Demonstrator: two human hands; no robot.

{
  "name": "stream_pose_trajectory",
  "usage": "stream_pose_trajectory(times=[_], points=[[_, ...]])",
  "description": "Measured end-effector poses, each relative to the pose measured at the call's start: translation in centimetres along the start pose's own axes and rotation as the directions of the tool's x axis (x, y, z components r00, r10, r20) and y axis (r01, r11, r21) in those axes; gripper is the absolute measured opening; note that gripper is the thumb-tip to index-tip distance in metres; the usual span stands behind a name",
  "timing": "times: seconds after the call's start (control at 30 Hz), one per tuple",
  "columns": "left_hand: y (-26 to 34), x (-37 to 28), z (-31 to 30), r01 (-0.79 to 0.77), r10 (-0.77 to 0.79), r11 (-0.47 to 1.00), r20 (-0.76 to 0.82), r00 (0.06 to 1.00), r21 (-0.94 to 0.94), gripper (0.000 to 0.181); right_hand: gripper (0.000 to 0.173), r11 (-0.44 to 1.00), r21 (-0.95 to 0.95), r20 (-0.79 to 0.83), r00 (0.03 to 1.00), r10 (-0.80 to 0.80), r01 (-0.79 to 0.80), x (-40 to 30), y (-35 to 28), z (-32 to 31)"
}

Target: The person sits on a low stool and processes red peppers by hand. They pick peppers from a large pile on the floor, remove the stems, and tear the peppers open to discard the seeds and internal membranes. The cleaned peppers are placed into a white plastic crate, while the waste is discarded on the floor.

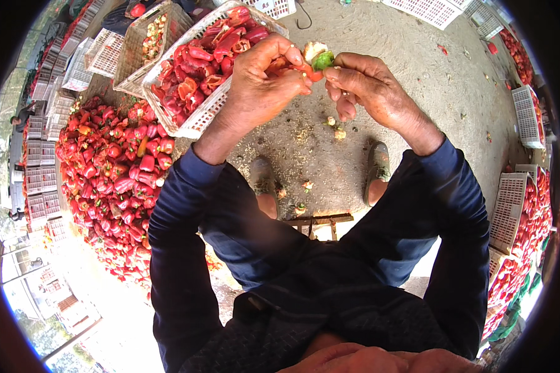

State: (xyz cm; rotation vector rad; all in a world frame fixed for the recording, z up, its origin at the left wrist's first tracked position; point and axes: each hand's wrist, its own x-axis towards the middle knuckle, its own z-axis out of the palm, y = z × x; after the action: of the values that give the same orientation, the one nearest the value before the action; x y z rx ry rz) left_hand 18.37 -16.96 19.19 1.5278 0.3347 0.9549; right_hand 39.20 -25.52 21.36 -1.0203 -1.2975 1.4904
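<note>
My left hand (261, 79) grips a red-orange piece of bell pepper (313, 74), mostly hidden by the fingers. Between the thumb and fingers of my right hand (368, 84) is a green pepper stem cap (324, 60) with a pale, seedy core (314, 48). Cap and pepper piece meet between the two hands; whether they are still joined I cannot tell. Just left of my left hand stands a white plastic crate (179, 128), filled with opened red bell peppers (200, 60). Whole red peppers (116, 172) lie in a large heap at the left.
Beyond the full crate, another crate (135, 65) holds pepper cores (154, 37). Discarded cores (339, 134) and seeds dot the concrete floor (415, 60) between my shoes (378, 168). Pepper-filled crates (508, 210) line the right side. Stacked crates (42, 179) stand far left.
</note>
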Motion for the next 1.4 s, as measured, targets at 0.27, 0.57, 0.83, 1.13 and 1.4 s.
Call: stream_pose_trajectory(times=[0.27,0.57,0.83,1.13,1.4], points=[[0.8,0.1,-0.1,0.027,-0.026,1.000,-0.023,0.999,0.016,0.022,0.029,0.992,0.126,-0.077,0.997,0.030,-0.020,0.6,0.4,-0.3],[-1.0,-0.1,0.7,0.044,-0.034,0.986,-0.062,0.997,0.164,0.021,0.031,0.963,0.267,-0.115,0.992,0.052,-0.020,0.8,1.8,1.1],[-1.8,-0.3,-0.7,-0.035,0.026,0.929,0.029,0.999,0.369,0.024,0.030,0.981,0.177,-0.066,0.994,0.090,-0.077,0.7,1.7,1.0],[-0.8,0.1,-2.7,0.091,-0.141,0.943,0.136,0.981,0.320,0.018,0.029,0.987,0.145,-0.090,0.992,0.084,-0.070,0.2,0.7,-0.9],[-0.7,0.8,-9.7,0.332,-0.295,0.913,-0.178,0.939,0.238,0.019,0.030,0.998,0.039,-0.087,0.994,0.060,-0.056,-0.1,1.0,-1.2]])
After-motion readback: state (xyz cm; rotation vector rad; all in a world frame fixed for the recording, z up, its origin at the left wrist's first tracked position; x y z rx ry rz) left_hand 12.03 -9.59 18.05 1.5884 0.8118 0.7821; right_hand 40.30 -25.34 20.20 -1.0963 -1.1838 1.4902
